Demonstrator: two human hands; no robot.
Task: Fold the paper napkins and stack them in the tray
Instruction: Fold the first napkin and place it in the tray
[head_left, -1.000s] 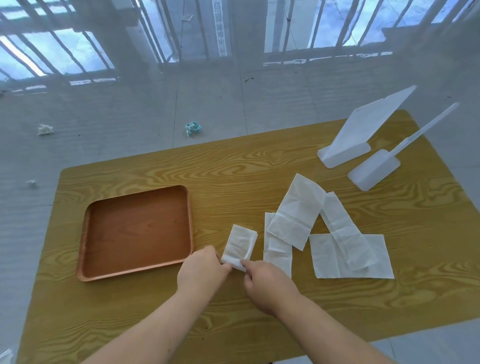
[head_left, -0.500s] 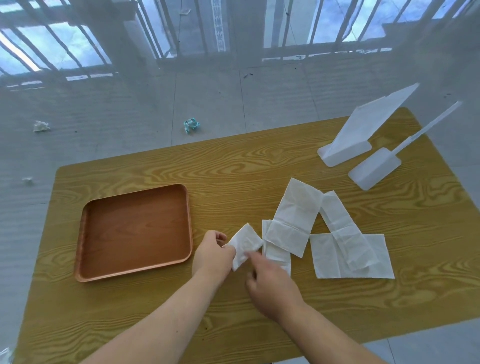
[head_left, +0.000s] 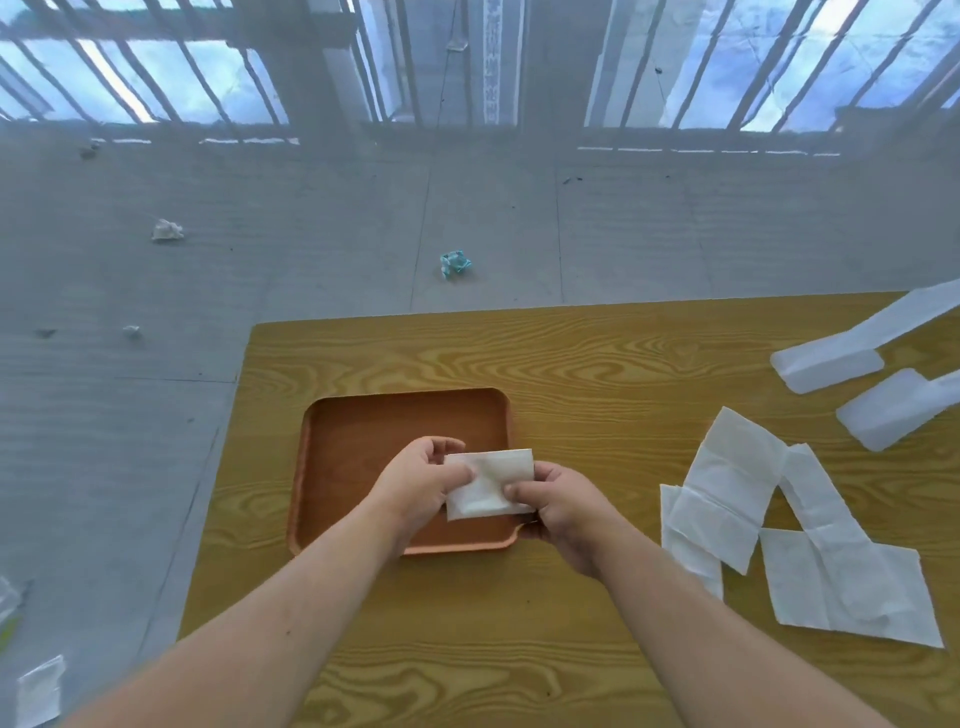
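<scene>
A small folded white napkin (head_left: 491, 480) hangs above the near right part of the brown wooden tray (head_left: 363, 441). My left hand (head_left: 421, 480) pinches its left edge and my right hand (head_left: 556, 506) pinches its right edge. The tray's floor shows no other napkin; its near right corner is hidden behind my hands. Several unfolded white napkins (head_left: 727, 493) lie overlapping on the wooden table (head_left: 597, 364) to the right of my hands.
Two white plastic holders (head_left: 831, 364) stand at the table's far right. The table's left edge runs just left of the tray. Crumpled paper scraps (head_left: 454, 264) lie on the grey floor beyond. A small white piece (head_left: 39, 691) lies at the lower left.
Both hands lifted the folded napkin off the table and carried it left over the tray. The camera view has swung left, so the tray now sits at centre.
</scene>
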